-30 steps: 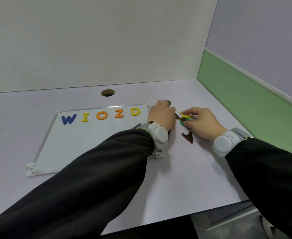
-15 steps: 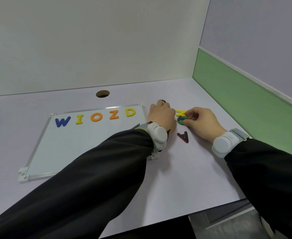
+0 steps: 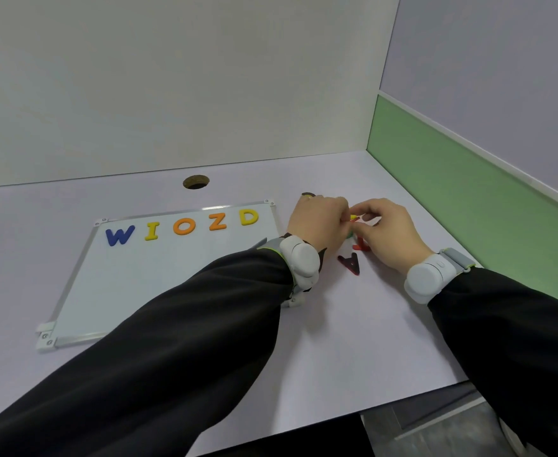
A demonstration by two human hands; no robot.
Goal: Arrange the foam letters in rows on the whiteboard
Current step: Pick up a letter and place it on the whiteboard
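Head view, the only one I have: both hands meet over the little heap of loose foam letters just right of the whiteboard [image 3: 112, 291]. My left hand [image 3: 317, 222] has its grip curled together, fingertips down in the heap; whether it pinches one letter I cannot tell, because the knuckles hide it. My right hand [image 3: 389, 232] closes its grip on something small where the two hands touch, with a sliver of yellow letter [image 3: 354, 217] and a bit of red showing between the fingers. I judge the two hands are working together because the letters cling or overlap, so one steadies while the other peels a piece free.

On the board, one row runs along the top edge: blue W [image 3: 119, 234], yellow I [image 3: 151, 231], orange O [image 3: 183, 226], orange Z [image 3: 217, 222], yellow D [image 3: 248, 217], evenly spaced. Starting high leaves the bare lower part for further rows.

A dark red A [image 3: 350, 263] lies flat on the worktop [image 3: 337, 341] just beside my right wrist, apart from the heap, easy to take next. A red piece [image 3: 360, 244] sits between it and the hands.
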